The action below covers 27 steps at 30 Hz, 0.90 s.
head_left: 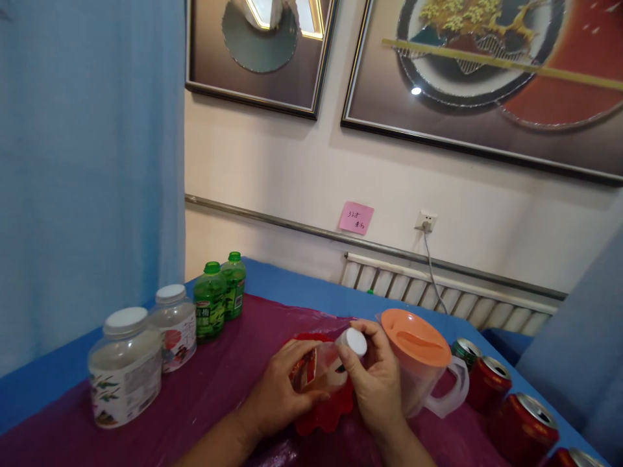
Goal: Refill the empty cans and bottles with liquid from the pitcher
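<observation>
My left hand (281,394) is wrapped round the body of a small clear bottle (326,363) with a red label, held tilted with its top to the upper right. The fingers of my right hand (377,376) close on its white cap (355,342); whether the cap is loose I cannot tell. Beneath both hands lies a red scalloped dish (324,418), partly hidden by them. Just right of my right hand stands a clear plastic pitcher (411,379) with an orange lid (413,336).
At left stand two clear jars (124,370) with white lids and two green bottles (210,301). Several drink cans (523,428) line the right edge. A purple cloth (209,395) covers the blue table (277,279). Behind are a radiator (384,279) and a plugged-in cord (433,269).
</observation>
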Each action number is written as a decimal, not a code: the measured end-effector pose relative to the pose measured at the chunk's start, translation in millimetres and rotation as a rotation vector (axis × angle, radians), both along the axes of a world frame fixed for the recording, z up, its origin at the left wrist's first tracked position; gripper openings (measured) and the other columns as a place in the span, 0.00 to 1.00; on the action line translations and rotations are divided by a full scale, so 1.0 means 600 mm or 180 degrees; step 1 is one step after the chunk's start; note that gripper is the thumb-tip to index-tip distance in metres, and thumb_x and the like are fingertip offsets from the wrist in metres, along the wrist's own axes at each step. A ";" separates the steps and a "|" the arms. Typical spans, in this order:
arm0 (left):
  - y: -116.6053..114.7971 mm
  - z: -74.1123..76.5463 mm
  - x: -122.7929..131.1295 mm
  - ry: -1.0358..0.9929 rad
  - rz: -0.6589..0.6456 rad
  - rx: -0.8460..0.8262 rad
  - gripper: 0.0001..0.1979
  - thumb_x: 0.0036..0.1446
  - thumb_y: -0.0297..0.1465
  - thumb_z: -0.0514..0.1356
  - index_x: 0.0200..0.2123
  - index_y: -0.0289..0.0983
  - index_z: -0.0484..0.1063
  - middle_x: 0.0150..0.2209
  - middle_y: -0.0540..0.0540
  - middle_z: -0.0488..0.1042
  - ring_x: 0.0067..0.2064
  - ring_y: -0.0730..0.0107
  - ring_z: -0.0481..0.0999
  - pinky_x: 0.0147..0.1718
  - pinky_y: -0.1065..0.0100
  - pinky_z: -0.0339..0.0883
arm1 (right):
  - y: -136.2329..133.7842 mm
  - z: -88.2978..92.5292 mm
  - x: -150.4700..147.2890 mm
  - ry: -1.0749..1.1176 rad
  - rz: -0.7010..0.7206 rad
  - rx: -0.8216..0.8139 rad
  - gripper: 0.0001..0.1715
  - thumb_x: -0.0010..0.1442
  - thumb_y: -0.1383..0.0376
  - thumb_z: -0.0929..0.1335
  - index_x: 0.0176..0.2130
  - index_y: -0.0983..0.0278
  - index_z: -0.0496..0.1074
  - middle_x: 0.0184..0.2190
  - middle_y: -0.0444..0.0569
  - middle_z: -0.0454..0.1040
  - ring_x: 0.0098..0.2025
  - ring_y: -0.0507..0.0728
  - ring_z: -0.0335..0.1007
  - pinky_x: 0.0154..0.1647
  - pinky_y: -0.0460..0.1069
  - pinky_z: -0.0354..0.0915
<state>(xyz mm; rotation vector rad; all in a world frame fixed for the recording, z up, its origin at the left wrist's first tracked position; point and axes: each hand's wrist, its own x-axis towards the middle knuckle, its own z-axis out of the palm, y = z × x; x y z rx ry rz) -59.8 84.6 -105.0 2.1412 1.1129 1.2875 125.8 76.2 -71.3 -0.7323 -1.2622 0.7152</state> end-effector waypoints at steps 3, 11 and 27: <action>0.001 -0.002 0.000 -0.0004 0.0015 -0.0004 0.33 0.45 0.43 0.73 0.55 0.44 0.71 0.51 0.43 0.77 0.52 0.54 0.76 0.54 0.55 0.69 | 0.004 -0.009 -0.002 0.0030 -0.0057 -0.0018 0.24 0.52 0.60 0.78 0.47 0.60 0.71 0.42 0.46 0.72 0.42 0.56 0.72 0.43 0.50 0.69; -0.002 0.007 0.001 -0.0148 -0.0044 -0.0132 0.34 0.43 0.43 0.74 0.54 0.46 0.72 0.51 0.44 0.77 0.52 0.55 0.76 0.53 0.55 0.69 | -0.007 -0.010 -0.003 -0.0041 0.0020 0.0128 0.22 0.60 0.58 0.73 0.52 0.61 0.72 0.49 0.53 0.77 0.50 0.60 0.74 0.50 0.54 0.70; -0.002 -0.001 0.001 -0.0044 0.0088 -0.0140 0.35 0.42 0.40 0.75 0.54 0.45 0.72 0.51 0.45 0.77 0.52 0.55 0.76 0.54 0.56 0.69 | -0.011 -0.002 -0.012 0.0227 -0.0024 0.0205 0.26 0.58 0.58 0.75 0.53 0.59 0.67 0.51 0.52 0.74 0.53 0.59 0.72 0.53 0.55 0.68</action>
